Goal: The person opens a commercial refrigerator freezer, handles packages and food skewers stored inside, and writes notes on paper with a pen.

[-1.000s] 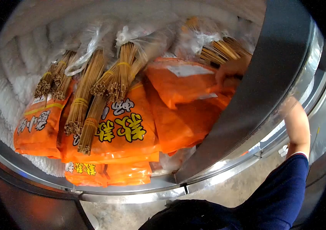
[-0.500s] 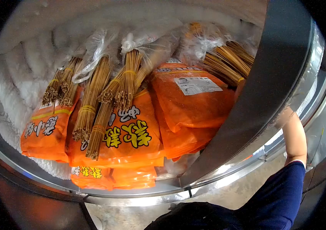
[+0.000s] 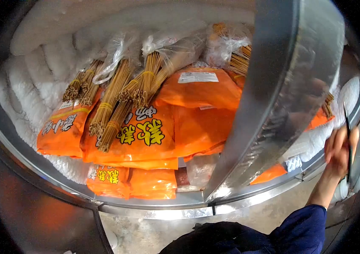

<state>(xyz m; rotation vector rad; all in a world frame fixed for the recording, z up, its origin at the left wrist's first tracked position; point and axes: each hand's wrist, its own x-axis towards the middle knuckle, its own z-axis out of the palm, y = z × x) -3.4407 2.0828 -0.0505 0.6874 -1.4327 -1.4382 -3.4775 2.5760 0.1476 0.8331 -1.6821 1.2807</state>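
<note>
My right hand, below a dark blue sleeve, is at the far right of the head view. Its fingers are closed around a thin dark upright edge, which looks like the edge of a door. My left hand is out of sight. In front of me is a frosted freezer holding orange printed bags. Tied bundles of thin brown sticks rest on them, their upper ends in clear plastic bags.
A wide dark and metallic upright post crosses the freezer front. Right of it, more orange bags and white frost show. A dark door panel is at lower left, above a concrete floor.
My right hand has moved right and come out from beside the post, now around the dark edge. The compartment right of the post has come into view. My view has shifted.
</note>
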